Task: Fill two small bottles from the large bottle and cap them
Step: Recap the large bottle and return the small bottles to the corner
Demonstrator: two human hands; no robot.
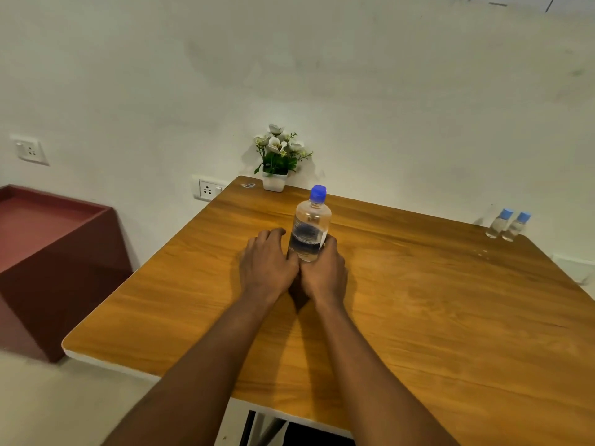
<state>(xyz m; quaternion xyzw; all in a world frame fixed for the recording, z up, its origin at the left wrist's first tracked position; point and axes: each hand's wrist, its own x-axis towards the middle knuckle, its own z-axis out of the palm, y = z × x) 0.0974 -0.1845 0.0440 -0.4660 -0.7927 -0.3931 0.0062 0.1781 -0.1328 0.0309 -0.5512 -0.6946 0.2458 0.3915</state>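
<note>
The large clear bottle (309,230) with a blue cap stands upright on the wooden table (418,300), near its middle, and holds water. My left hand (267,265) presses against the bottle's lower left side with fingers curled. My right hand (323,273) wraps the bottle's base from the right and front, hiding the bottom. Two small clear bottles (497,223) (516,227) with light blue caps on stand side by side at the table's far right corner, well away from both hands.
A white pot of artificial flowers (277,162) sits at the table's back edge by the wall. A dark red box (54,252) stands on the floor to the left. Wall sockets (207,189) are behind the table's left corner.
</note>
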